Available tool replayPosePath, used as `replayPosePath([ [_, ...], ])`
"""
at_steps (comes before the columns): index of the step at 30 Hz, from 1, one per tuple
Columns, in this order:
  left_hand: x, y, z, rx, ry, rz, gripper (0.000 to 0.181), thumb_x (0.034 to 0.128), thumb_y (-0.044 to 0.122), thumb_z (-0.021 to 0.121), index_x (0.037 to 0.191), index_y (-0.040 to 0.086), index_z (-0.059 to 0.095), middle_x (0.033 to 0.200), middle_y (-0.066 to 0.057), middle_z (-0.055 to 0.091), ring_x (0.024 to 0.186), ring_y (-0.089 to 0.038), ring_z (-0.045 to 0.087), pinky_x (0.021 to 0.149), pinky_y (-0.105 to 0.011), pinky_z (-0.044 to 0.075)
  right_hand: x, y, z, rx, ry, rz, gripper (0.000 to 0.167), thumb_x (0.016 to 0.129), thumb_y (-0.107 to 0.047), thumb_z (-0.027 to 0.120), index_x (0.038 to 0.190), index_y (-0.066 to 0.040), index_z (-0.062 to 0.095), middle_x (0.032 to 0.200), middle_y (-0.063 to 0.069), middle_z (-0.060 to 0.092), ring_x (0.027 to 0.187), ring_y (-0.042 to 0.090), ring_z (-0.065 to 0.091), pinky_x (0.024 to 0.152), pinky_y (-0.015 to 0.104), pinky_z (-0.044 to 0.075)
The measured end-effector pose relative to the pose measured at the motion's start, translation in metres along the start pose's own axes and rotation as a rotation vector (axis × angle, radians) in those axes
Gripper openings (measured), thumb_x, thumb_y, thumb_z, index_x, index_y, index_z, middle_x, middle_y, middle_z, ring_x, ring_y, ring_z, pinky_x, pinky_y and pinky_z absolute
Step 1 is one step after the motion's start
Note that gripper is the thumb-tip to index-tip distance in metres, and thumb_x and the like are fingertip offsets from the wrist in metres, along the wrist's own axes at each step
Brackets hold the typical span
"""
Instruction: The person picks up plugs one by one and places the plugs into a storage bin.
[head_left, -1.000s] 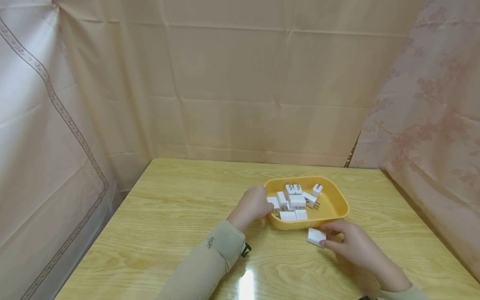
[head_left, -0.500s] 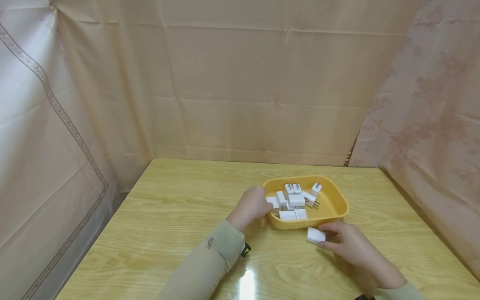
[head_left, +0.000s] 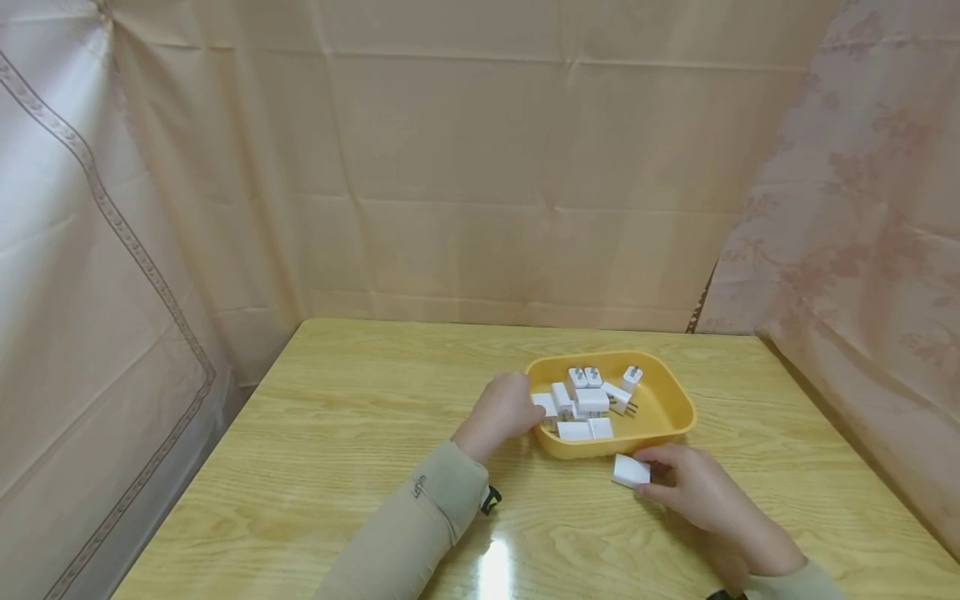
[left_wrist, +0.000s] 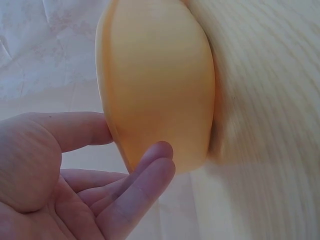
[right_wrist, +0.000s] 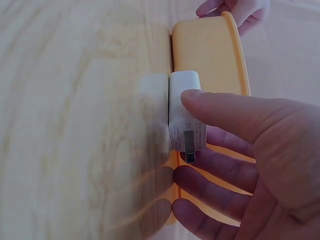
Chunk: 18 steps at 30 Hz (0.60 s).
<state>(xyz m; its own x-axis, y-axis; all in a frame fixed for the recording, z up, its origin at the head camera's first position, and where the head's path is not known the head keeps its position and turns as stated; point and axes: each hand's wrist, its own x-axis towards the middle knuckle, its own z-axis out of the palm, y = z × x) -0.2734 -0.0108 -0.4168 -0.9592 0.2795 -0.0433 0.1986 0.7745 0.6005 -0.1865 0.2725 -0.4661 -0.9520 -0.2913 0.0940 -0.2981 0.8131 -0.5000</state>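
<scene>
A yellow plastic box [head_left: 660, 432] stands on the table, with several white charger plugs [head_left: 592, 401] inside, some with their metal prongs up. My left hand [head_left: 506, 408] grips the box's left end, its thumb at the rim beside one charger plug. In the left wrist view, fingers of the left hand [left_wrist: 65, 185] lie along the box's outer wall [left_wrist: 155, 75]. Just in front of the box, a white charger plug [head_left: 631, 471] lies on the table. My right hand [head_left: 697, 487] pinches it between thumb and fingers; its prongs [right_wrist: 189, 145] show in the right wrist view.
The wood-grain table [head_left: 360, 400] stretches left of the box. Beige cloth [head_left: 465, 167] hangs behind it, and patterned cloth [head_left: 862, 250] borders the right side. A dark band [head_left: 491, 500] shows at the left wrist.
The right hand's fingers have shifted slightly left at the charger plug on the table. The left hand keeps its hold on the box, and the plugs inside stay as they were.
</scene>
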Motion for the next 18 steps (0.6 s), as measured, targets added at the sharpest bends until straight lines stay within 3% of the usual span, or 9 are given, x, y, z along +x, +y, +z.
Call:
replayPosePath([
  [18,-0.0017,0.0013,-0.0017,-0.008,-0.002,0.0,0.013,0.0854,0.011,0.07,0.078,0.004,0.062,0.067,-0.005,0.054,0.054,-0.016,0.049,0.048,-0.028,0.041,-0.0012,-0.0018,-0.0024,-0.005,-0.011,0.001,0.035,0.08,-0.024,0.088,0.11,-0.012,0.076,0.105,-0.004,0.072,0.097,0.016,0.065,0.083,0.043,0.055],
])
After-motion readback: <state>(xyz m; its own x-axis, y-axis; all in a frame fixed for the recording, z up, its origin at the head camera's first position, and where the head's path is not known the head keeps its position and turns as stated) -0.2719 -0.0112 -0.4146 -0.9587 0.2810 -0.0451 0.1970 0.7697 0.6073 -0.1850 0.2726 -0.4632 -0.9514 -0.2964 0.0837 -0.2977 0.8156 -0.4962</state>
